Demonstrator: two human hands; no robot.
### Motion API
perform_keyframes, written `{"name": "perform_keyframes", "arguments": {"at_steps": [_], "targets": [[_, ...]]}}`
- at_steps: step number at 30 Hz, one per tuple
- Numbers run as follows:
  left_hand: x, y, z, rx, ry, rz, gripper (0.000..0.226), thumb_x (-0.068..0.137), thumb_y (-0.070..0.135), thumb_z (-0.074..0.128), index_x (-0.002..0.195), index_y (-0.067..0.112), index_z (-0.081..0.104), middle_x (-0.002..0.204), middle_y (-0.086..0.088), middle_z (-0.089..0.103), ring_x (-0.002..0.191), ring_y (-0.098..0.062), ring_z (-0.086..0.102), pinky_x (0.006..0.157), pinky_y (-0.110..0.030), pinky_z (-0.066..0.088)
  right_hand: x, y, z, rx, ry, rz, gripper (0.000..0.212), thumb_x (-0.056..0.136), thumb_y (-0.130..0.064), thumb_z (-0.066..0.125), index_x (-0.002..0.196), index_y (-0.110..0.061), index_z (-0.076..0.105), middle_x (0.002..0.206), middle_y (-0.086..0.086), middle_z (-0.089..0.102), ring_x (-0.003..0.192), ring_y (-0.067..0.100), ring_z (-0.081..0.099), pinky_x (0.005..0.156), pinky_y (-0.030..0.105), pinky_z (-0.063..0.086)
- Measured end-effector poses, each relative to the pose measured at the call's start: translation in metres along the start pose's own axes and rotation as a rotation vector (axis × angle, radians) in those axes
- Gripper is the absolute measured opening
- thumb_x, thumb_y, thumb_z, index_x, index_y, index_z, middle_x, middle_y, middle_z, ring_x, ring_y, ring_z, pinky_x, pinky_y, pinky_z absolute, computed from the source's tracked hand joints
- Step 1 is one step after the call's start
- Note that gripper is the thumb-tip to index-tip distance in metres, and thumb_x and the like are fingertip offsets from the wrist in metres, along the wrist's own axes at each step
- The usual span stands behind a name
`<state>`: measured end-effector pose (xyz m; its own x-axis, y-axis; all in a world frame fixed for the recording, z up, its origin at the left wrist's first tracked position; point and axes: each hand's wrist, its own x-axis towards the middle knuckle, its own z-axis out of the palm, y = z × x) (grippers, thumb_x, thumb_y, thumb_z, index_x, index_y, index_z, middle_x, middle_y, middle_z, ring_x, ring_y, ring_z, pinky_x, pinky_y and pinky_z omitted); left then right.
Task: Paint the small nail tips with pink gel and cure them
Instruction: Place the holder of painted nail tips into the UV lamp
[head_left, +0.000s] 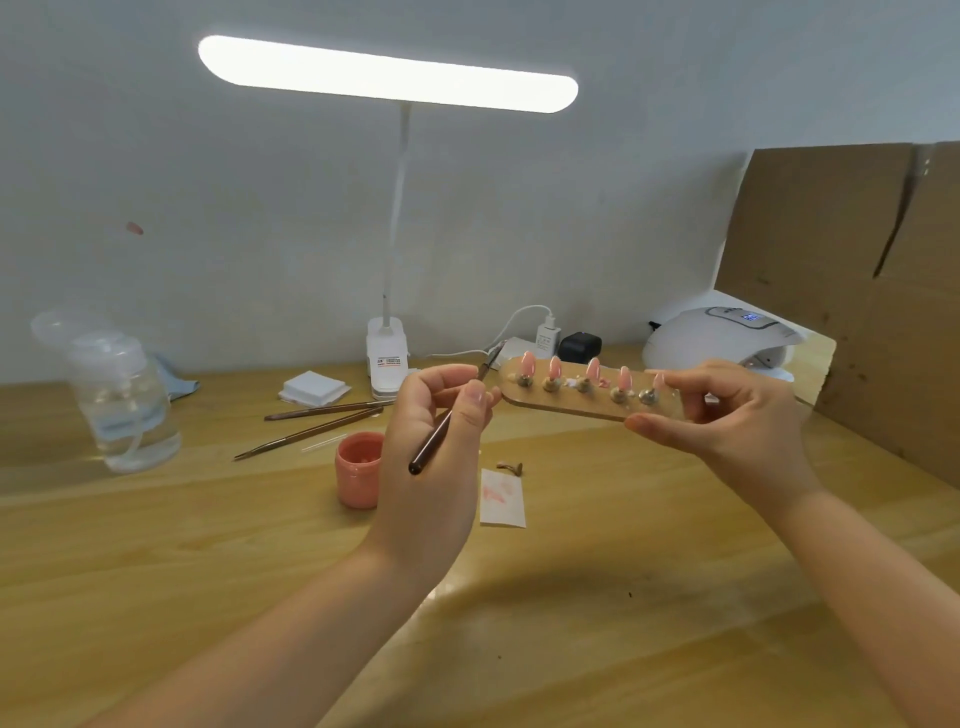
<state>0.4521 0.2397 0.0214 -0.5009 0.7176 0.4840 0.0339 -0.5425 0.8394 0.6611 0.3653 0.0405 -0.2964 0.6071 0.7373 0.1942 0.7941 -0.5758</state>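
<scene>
A tan oblong holder board (566, 404) is lifted above the table, with several pink nail tips (555, 369) standing on small mounts along it. My right hand (727, 415) pinches the board's right end. My left hand (441, 415) grips a thin dark brush (451, 415), whose tip points up toward the board's left end. An open pink gel jar (359, 470) stands on the table just left of my left hand. The white curing lamp (719, 338) sits at the back right.
Two spare brushes (322, 421) lie left of the jar. A clear bottle (124, 400), white pads (314, 388), a desk lamp base (386, 353), chargers (579, 347), a pink-smeared paper (502, 498) and a cardboard sheet (857, 291) surround the wooden table (571, 623).
</scene>
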Motion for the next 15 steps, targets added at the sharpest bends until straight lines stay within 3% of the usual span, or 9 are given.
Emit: {"name": "perform_keyframes", "arguments": {"at_steps": [5, 8, 12, 15], "targets": [[0.003, -0.007, 0.009, 0.012, -0.037, -0.02, 0.019, 0.086, 0.038, 0.057, 0.1, 0.026, 0.059, 0.096, -0.007, 0.068, 0.097, -0.024, 0.066, 0.086, -0.034, 0.055, -0.006, 0.021, -0.013, 0.067, 0.083, 0.184, 0.031, 0.053, -0.046, 0.085, 0.079, -0.032, 0.075, 0.055, -0.013, 0.042, 0.053, 0.002, 0.042, 0.057, 0.007, 0.039], [0.006, -0.021, 0.029, 0.015, -0.067, -0.038, 0.011, 0.092, 0.032, 0.056, 0.099, 0.025, 0.059, 0.094, -0.01, 0.065, 0.09, -0.024, 0.064, 0.079, -0.028, 0.053, -0.012, 0.044, -0.052, -0.028, 0.191, 0.375, 0.04, 0.045, -0.056, 0.086, 0.076, -0.034, 0.075, 0.056, -0.015, 0.045, 0.054, 0.003, 0.041, 0.054, 0.008, 0.039], [0.012, -0.052, 0.076, 0.043, -0.091, -0.144, 0.005, 0.098, 0.023, 0.054, 0.096, 0.023, 0.058, 0.088, -0.004, 0.064, 0.076, -0.004, 0.058, 0.07, -0.018, 0.048, -0.021, 0.074, -0.11, -0.269, 0.34, 0.614, 0.065, 0.037, -0.069, 0.082, 0.084, -0.024, 0.074, 0.064, -0.01, 0.054, 0.057, 0.007, 0.046, 0.052, 0.019, 0.041], [0.02, -0.074, 0.119, 0.017, -0.07, -0.258, 0.006, 0.097, 0.023, 0.054, 0.093, 0.024, 0.059, 0.085, 0.005, 0.062, 0.067, 0.006, 0.054, 0.062, -0.007, 0.044, -0.018, 0.095, -0.136, -0.404, 0.403, 0.721, 0.06, 0.042, -0.069, 0.08, 0.082, -0.024, 0.073, 0.07, -0.014, 0.063, 0.062, 0.007, 0.054, 0.057, 0.026, 0.04]]}}
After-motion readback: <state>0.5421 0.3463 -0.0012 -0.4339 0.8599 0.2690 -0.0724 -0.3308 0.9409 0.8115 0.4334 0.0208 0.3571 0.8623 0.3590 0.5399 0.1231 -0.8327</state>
